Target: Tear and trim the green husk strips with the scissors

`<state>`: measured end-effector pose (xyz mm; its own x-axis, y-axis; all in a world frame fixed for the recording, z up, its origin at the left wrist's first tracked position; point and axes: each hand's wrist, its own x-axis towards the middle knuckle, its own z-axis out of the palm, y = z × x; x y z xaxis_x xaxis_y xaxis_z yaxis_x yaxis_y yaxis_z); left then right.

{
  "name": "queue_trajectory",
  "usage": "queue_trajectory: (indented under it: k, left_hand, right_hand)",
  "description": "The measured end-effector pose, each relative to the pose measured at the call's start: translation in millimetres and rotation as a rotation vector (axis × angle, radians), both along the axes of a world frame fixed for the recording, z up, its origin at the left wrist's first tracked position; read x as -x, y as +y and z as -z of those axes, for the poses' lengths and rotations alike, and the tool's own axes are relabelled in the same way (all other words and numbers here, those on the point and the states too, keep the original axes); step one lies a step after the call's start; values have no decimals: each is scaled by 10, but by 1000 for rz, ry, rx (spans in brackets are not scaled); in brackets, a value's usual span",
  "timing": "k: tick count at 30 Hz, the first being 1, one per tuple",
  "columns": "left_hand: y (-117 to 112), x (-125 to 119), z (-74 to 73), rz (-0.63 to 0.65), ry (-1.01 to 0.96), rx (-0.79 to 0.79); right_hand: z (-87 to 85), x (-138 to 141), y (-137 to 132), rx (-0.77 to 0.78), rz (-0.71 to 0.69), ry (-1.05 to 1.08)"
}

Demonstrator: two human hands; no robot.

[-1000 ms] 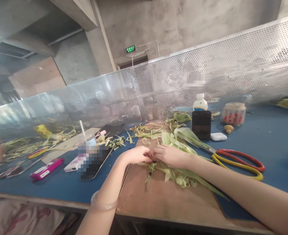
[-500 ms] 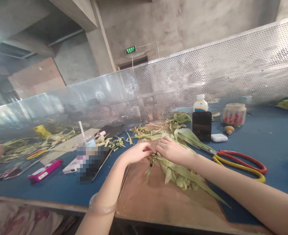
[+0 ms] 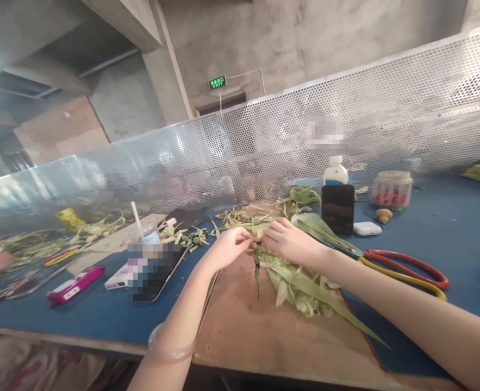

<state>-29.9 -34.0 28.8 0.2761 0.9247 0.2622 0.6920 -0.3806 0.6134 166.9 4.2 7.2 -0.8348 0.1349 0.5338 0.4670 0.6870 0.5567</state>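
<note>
My left hand [image 3: 232, 245] and my right hand [image 3: 285, 239] meet over a brown board, fingers pinched close together. Between their fingertips is a thin dark green plant strand [image 3: 257, 274], its end dangling toward the board. My fingers cover most of what they pinch; a small pale bit shows between them. Under and beside my right hand lies a heap of pale green husk-like leaves [image 3: 300, 293]. Scissors [image 3: 406, 269] with one red and one yellow handle rest right of my right wrist, blades under a leaf.
The brown board [image 3: 240, 331] lies on the blue table [image 3: 452, 217]. At right are a black upright device [image 3: 337, 209], a white case [image 3: 367, 228], a bottle [image 3: 335, 171] and a jar [image 3: 392, 190]. Left are a straw cup [image 3: 148, 231], phone [image 3: 160, 277] and magenta packet [image 3: 75, 285]. A perforated screen [image 3: 264, 146] stands behind.
My hands stay together with slightly shifted fingers. The dark strand now hangs straighter and longer below them. At the far left, a blurred hand is no longer distinct.
</note>
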Motion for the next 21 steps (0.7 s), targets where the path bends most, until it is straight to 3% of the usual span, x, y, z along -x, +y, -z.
queue_trajectory:
  k: [12, 21]
  left_hand:
    - [57, -38, 119, -91, 110, -172]
    - [78, -116, 131, -244, 221, -333]
  right_hand:
    - [69, 10, 21, 163, 26, 56]
    - [46, 38, 21, 129, 26, 63]
